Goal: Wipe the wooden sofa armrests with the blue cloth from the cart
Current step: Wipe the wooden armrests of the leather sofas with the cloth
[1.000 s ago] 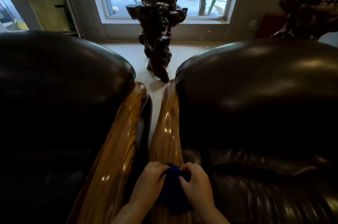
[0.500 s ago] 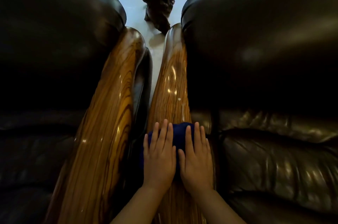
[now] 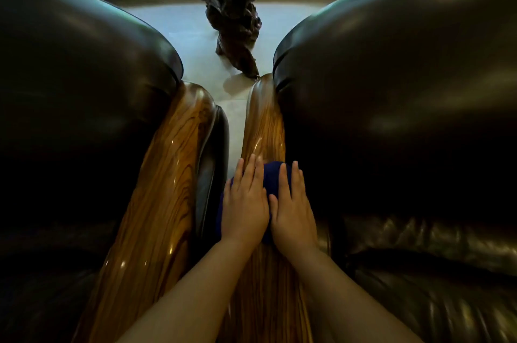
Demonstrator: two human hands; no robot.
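— So where is the dark blue folded cloth [image 3: 272, 174] right now?

— Pressed flat on the glossy striped wooden armrest [image 3: 263, 124] of the right-hand dark leather sofa [image 3: 391, 107], about midway along it. The left hand [image 3: 244, 208] and the right hand [image 3: 292, 212] lie side by side on top, palms down.

— Are they gripping it?

— No. The fingers [image 3: 253, 172] of both hands are stretched out nearly straight, pinning the cloth by pressure, not closed around it.

— What could go wrong?

— I'd say the cloth hangs over the inner edge toward the narrow gap between the two sofas. With nothing clasping it, a push on that slick varnish could let it slide out and drop into the gap. The neighbouring wooden armrest [image 3: 156, 188] looks unattended, so it is easily skipped. And a long reach forward could bring the hands near the dark gnarled root sculpture [image 3: 232, 12] standing on the floor beyond.
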